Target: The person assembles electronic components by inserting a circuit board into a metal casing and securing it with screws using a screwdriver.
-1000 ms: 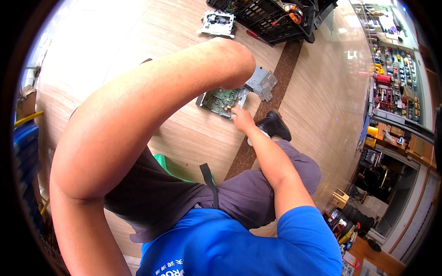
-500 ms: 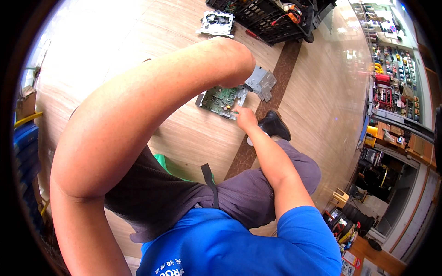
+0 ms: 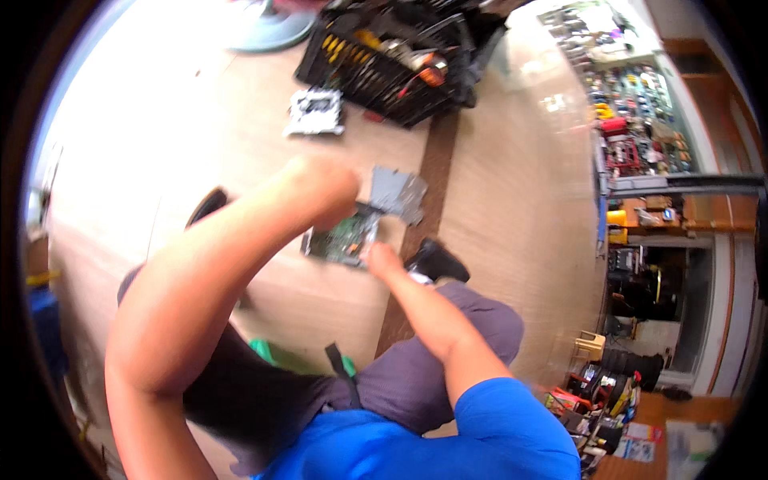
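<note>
A green circuit board [image 3: 344,240] in a metal frame lies on the floor in front of me. My left hand [image 3: 330,188] is over its far edge, the arm bent high across the view. The left fingers are hidden beneath the hand and blurred; a short dark piece shows beside them, too smeared to name. At the board's near right corner, my right hand [image 3: 382,259] has its fingers closed on the edge. Just beyond the board lies a grey sheet-metal plate [image 3: 398,194].
A black plastic crate [image 3: 376,68] full of tools and cables stands farther out. Left of it sits a white drive-like unit [image 3: 315,113]. My black shoe [image 3: 440,262] is right of the board. Stocked shelves [image 3: 640,120] line the right side. Something green [image 3: 262,350] is below my legs.
The view has tilted up and shifted right, so the board, crate and hands appear lower and farther left. A round grey-blue base has come into view at the top. The right hand stays at the board.
</note>
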Demonstrator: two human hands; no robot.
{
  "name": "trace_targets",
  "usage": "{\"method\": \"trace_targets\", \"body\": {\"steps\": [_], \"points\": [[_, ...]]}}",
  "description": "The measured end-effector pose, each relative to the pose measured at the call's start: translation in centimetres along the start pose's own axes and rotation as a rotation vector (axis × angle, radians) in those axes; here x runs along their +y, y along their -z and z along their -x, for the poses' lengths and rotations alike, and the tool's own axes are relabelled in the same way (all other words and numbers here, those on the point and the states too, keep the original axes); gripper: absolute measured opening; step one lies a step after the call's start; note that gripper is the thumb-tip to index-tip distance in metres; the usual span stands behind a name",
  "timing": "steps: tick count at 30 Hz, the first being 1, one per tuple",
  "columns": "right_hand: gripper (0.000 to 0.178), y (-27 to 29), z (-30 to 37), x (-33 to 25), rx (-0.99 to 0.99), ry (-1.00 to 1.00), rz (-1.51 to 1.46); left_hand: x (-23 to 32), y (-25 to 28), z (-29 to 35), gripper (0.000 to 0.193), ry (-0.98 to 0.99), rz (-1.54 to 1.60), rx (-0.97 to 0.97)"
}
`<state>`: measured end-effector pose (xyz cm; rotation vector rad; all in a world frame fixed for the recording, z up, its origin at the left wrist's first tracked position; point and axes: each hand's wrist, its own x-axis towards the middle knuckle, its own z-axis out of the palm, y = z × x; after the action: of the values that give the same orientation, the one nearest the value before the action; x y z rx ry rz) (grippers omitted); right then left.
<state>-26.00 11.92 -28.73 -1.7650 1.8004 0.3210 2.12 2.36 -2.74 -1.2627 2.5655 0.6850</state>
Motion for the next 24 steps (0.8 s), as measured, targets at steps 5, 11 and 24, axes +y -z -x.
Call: {"method": "trace_targets", "body": {"steps": [5, 11, 24], "points": [[0.019, 0.2, 0.1, 0.5, 0.046, 0.021, 0.126, 0.2, 1.5, 0.5, 0.033, 0.018, 0.066, -0.023], [0.018, -1.2, -0.2, 2.1, 0.107, 0.182, 0.060, 0.4, 1.6, 0.1, 0.034, -0.022, 0.007, -0.034], [0.024, 0.1, 1.0, -0.2, 0.081, 0.105, -0.100, 0.3, 2.0, 0.9, 0.037, 0.017, 0.024, -0.083]]}}
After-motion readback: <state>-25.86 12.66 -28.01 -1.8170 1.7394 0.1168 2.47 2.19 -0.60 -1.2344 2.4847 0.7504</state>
